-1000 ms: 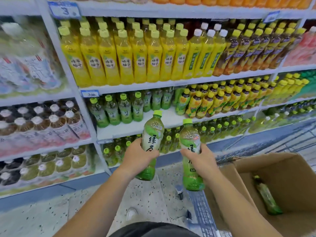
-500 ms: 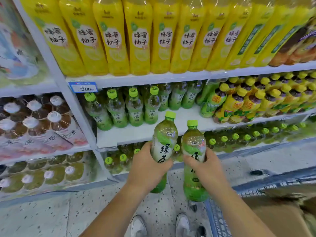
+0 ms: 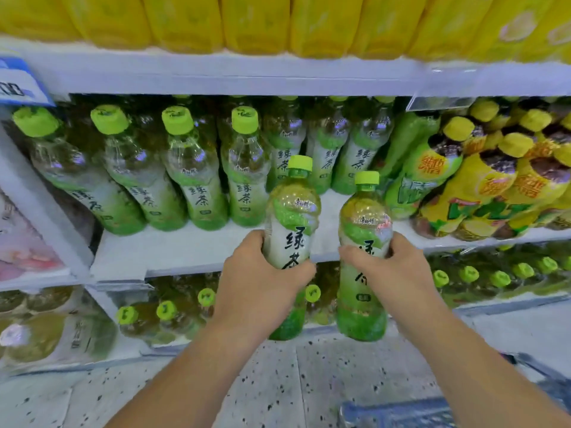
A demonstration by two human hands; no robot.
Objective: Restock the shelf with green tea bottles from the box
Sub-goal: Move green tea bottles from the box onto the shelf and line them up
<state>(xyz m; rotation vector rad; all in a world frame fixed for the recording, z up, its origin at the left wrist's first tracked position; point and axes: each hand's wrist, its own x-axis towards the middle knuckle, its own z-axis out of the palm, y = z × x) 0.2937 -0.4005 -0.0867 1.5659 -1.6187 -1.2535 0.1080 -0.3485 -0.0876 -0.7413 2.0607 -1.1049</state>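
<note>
My left hand [image 3: 262,282] grips one green tea bottle [image 3: 292,217] around its middle, held upright. My right hand [image 3: 392,273] grips a second green tea bottle [image 3: 363,223] the same way, right beside the first. Both bottles have green caps and stand in front of the white shelf [image 3: 191,251], their bases below its front edge. Several green tea bottles [image 3: 200,180] stand in rows on that shelf, with a bare strip of shelf in front of them. The box is out of view.
Yellow-labelled bottles [image 3: 482,183] fill the shelf to the right of the green tea. Yellow bottles [image 3: 253,23] line the shelf above, more green-capped bottles [image 3: 167,310] the shelf below. A blue cart edge [image 3: 398,415] shows at the bottom right over the speckled floor.
The view has closed in on the shelf. Both hands with their bottles have risen toward the green tea shelf's front edge. The box and my shoes have left view.
</note>
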